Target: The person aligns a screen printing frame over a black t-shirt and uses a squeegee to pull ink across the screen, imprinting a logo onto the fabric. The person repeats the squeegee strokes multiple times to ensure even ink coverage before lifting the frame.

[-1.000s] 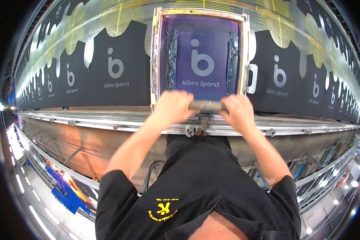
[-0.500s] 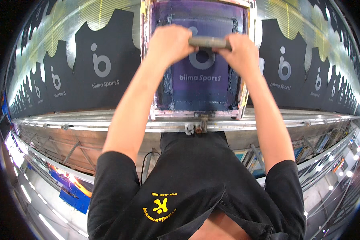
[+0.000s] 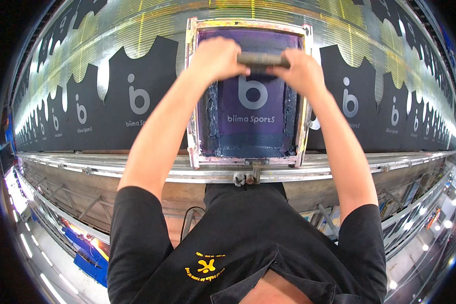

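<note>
My left hand [image 3: 218, 55] and my right hand [image 3: 303, 70] are wrapped round opposite ends of a squeegee [image 3: 262, 60] with a greyish, worn handle. It stands across the upper part of a printing screen [image 3: 192, 124], and its blade is mostly hidden by the handle and my fingers. Purple mesh [image 3: 228, 101] fills the screen's ink-stained frame. A pale round emblem with lettering shows on the mesh below the squeegee, while the emblem's top is covered. Dark ink [image 3: 215, 144] lies thick along the mesh's sides and near end.
Black cut shirt panels [image 3: 154, 76] with pale emblems lie in rows on both sides, another panel [image 3: 334, 76] close at the right. They rest on a long, shiny yellowish table [image 3: 197, 10]. A metal rail [image 3: 111, 169] with a clamp [image 3: 256, 175] runs along its near edge.
The squeegee, with both hands on it, has slid a little farther from me over the mesh, uncovering the emblem's round part. My view has shifted, showing the screen's far edge.
</note>
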Available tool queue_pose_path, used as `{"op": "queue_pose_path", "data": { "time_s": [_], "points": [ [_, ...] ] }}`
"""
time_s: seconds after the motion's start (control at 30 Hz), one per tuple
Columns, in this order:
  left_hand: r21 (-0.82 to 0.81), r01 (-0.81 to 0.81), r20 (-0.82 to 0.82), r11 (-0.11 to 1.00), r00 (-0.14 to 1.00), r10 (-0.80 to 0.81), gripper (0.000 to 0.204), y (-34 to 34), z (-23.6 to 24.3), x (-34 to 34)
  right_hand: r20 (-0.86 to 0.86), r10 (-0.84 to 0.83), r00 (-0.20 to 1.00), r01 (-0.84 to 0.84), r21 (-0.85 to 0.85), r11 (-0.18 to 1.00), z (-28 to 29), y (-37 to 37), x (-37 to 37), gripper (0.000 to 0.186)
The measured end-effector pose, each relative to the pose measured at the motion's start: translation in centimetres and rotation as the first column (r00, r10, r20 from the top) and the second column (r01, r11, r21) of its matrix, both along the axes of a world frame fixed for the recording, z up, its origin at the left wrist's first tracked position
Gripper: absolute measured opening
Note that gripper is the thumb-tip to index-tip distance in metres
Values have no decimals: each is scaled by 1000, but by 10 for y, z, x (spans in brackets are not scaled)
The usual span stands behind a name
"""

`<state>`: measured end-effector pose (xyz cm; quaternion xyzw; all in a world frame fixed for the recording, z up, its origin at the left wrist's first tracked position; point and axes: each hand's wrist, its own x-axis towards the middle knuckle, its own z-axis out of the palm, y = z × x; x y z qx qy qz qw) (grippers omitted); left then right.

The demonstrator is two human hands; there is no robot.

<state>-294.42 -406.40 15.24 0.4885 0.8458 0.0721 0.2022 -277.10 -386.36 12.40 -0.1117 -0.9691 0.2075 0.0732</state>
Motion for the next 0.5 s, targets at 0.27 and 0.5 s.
{"op": "queue_pose_path", "data": {
  "time_s": [0.27,0.5],
  "points": [
    [104,-22,-87,994,996,31,43,-14,-55,32,77,-71,995,59,145,988,-40,-17,14,54],
    [78,-68,89,995,994,61,42,-116,-51,164,-22,-36,999,36,-6,999,-38,-125,164,43]
  ]
}}
